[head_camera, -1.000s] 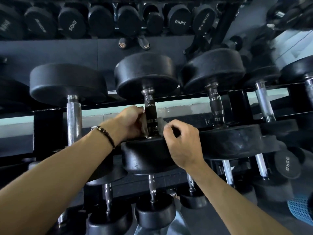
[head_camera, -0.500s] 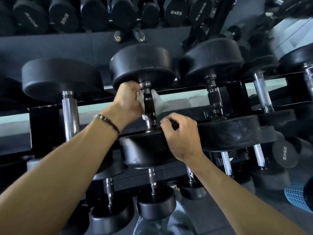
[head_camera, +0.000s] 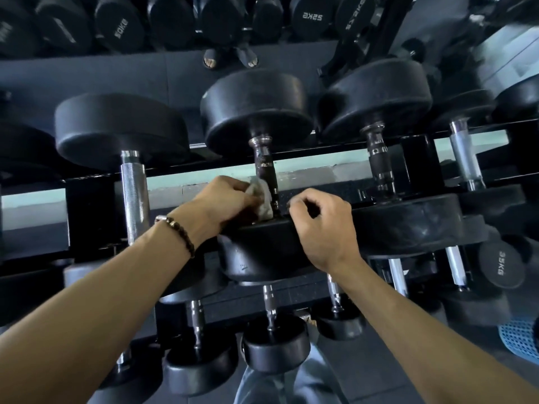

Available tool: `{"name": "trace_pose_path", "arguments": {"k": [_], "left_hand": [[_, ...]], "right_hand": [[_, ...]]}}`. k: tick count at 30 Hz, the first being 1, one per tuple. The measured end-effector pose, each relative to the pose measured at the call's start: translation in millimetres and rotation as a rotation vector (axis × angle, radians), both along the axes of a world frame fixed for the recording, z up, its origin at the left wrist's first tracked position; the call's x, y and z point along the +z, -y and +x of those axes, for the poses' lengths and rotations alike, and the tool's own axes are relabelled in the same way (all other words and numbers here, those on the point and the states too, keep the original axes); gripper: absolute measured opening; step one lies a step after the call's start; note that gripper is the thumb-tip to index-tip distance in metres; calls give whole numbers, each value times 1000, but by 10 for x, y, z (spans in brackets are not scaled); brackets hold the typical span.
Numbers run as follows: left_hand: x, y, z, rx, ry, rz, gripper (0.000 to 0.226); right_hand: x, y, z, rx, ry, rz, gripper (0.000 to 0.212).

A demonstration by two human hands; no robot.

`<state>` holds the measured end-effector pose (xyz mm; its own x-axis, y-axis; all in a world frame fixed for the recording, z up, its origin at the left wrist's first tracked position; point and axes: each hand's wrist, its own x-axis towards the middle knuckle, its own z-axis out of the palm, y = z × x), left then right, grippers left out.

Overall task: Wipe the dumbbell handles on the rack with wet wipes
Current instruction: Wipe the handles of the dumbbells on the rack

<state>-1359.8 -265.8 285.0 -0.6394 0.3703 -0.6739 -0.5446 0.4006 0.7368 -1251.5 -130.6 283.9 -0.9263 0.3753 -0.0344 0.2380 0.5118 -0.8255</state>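
A big black dumbbell lies on the rack straight ahead, its dark metal handle (head_camera: 264, 167) running away from me between a far head (head_camera: 256, 109) and a near head (head_camera: 262, 252). My left hand (head_camera: 227, 199) holds a crumpled grey-white wet wipe (head_camera: 262, 196) against the left side of the handle's lower end. My right hand (head_camera: 323, 225) rests on the top edge of the near head, just right of the handle, with its fingers curled over the rim. The handle's lowest part is hidden by the wipe.
More dumbbells lie on the same tier, with a chrome handle (head_camera: 135, 193) on the left and a dark handle (head_camera: 379, 161) on the right. Smaller dumbbells (head_camera: 274, 342) fill the tier below. A mirror behind shows further racks. A blue perforated basket (head_camera: 519, 339) sits at lower right.
My left hand slid the wipe up the handle to near the far head, then back down to its near end. The right hand stayed on the near head.
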Motion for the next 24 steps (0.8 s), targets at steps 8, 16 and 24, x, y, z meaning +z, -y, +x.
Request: {"name": "trace_pose_path", "arguments": {"k": [8, 16, 24], "left_hand": [[-94, -31, -60, -90, -242, -170, 14], [-120, -48, -164, -172, -234, -302, 16], [-138, -175, -119, 43, -243, -189, 9]], "right_hand": [[-15, -3, -1, -14, -24, -30, 23], [-1, -4, -5, -1, 4, 3, 23], [-16, 10, -7, -13, -22, -8, 25]]}}
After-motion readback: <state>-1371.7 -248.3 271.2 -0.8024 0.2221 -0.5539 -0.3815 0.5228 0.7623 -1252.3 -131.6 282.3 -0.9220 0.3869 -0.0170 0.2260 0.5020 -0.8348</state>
